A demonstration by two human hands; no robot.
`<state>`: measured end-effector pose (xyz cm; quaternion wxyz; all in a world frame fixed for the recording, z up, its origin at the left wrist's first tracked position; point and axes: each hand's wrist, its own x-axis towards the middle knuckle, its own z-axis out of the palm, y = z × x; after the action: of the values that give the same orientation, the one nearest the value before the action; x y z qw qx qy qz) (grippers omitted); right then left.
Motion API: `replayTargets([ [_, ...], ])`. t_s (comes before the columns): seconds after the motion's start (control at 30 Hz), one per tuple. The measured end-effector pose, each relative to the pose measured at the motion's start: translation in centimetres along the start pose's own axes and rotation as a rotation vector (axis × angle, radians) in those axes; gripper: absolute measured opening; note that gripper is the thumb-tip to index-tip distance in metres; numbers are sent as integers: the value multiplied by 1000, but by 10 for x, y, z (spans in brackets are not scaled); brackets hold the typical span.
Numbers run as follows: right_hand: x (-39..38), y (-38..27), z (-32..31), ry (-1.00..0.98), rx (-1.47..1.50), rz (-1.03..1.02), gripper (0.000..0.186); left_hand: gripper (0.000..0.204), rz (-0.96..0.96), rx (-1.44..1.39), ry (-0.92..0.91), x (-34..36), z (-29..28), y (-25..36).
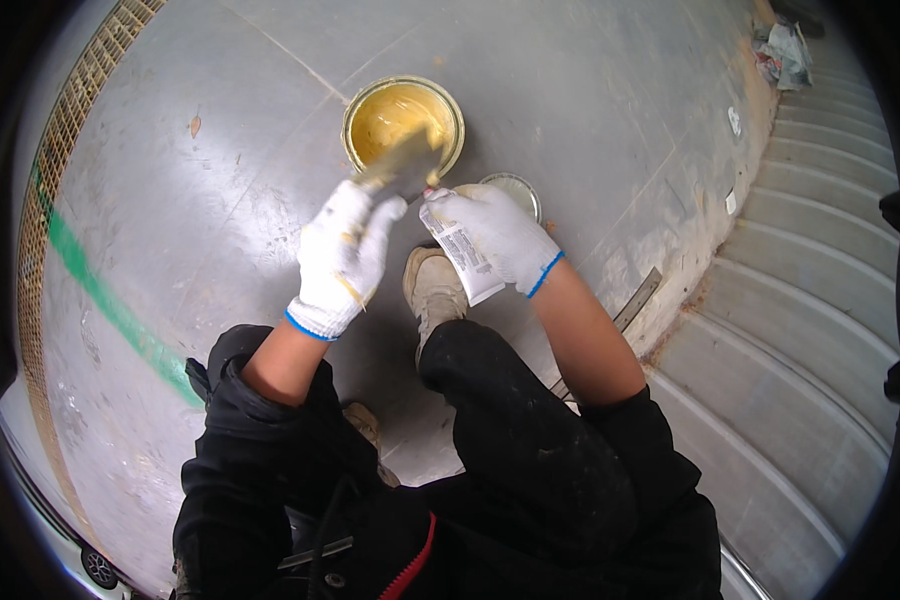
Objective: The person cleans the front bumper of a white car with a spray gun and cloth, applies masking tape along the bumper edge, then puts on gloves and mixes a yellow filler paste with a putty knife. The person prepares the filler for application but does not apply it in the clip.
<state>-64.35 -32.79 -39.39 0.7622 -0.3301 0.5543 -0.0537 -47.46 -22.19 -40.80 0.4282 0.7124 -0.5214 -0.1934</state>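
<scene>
My left hand (342, 252), in a white knit glove with a yellow smear, is closed on a putty knife (410, 168). Its blade is blurred by motion and overlaps the near rim of a round can (346, 135) of yellow putty (392, 115). In my right hand (500, 230), also gloved in white, is a white squeeze tube (466, 262) with small dark print. The tube's reddish tip points up toward the blade, where a dab of yellow shows. Whether tip and blade touch, I cannot tell.
A round lid (515, 190) lies behind my right hand. My shoe (436, 288) is just below the tube. A flat metal strip (638, 300) lies beside the ribbed grey panels (770, 290) at right. A yellowish grating (55, 160) and a green floor stripe (110, 295) run along the left.
</scene>
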Motion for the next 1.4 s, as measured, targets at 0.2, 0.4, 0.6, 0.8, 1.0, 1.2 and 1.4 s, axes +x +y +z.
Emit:
replayTargets([
  [0.2, 2, 11, -48, -63, 61, -133, 28, 24, -751, -1003, 107, 19, -5, -23],
  [0.4, 73, 74, -112, 527, -791, -329, 45, 27, -772, -1314, 106, 16, -5, -37],
  [0.6, 76, 113, -103, 679, -1394, -133, 106, 27, -781, -1275, 106, 18, -15, -37],
  [0.8, 67, 110, -99, 729, -1311, -219, 135, 23, -710, -1275, 154, 17, -19, -28],
  [1.0, 43, 60, -116, 751, -1056, -740, 130, 27, -625, -1213, 255, 10, -13, -18],
  [1.2, 47, -16, -57, 547, -1499, -647, 130, 29, -547, -1230, 354, -5, -13, -7],
  [1.4, 52, -41, -47, 545, -1585, -648, 129, 29, -526, -1200, 426, -8, -12, 1],
])
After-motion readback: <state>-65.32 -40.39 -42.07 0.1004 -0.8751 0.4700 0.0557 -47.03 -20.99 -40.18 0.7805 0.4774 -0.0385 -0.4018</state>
